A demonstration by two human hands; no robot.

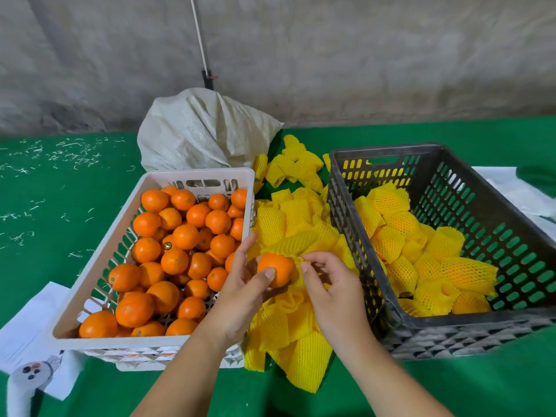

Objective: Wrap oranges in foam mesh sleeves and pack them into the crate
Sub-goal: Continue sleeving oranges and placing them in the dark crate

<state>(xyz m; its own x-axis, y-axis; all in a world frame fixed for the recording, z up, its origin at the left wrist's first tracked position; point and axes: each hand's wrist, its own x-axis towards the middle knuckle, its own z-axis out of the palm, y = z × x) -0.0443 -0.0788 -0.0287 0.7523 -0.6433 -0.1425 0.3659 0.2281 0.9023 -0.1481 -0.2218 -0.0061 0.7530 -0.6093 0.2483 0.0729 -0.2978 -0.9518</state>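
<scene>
A fruit-packing shed: bare concrete wall point(331, 55), green tabletop point(60, 176), a white crate point(99, 257) of loose oranges point(186, 236), piled foam sleeves point(294, 212), a dark crate point(496, 188), a woven sack point(198, 130).

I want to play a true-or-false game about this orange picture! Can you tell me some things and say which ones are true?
1. The left hand holds a bare orange. True.
2. The white crate is full of wrapped oranges. False: its oranges are bare.
3. The right hand pinches a yellow foam mesh sleeve beside the orange. True.
4. The black crate is empty. False: wrapped oranges lie inside.
5. The tabletop is red. False: it is green.
</scene>
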